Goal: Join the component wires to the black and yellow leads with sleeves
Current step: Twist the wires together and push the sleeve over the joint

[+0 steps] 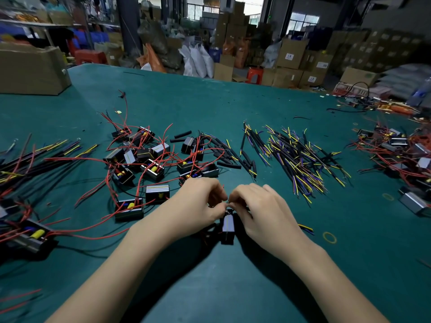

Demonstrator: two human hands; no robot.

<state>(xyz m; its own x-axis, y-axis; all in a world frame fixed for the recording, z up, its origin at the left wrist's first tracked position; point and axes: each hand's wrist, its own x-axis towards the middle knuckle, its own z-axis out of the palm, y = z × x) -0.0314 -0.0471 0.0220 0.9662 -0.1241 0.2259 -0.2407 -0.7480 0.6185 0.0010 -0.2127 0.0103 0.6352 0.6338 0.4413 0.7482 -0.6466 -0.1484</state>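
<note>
Both my left hand (200, 201) and right hand (254, 206) pinch fine wires together above a black component (227, 227), mid-joining; sleeving likely comes next.

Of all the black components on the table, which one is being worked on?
The component standing between both wrists, just under the fingertips of the left hand and right hand. The others lie untouched in piles farther back.

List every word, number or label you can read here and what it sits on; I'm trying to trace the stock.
"15": white label on a cardboard box at the back.
"15", less sure: white label on a lower cardboard carton behind the table's far edge.
White label on another carton: too blurred to read.
Components and wires on the table: no readable print.
</note>
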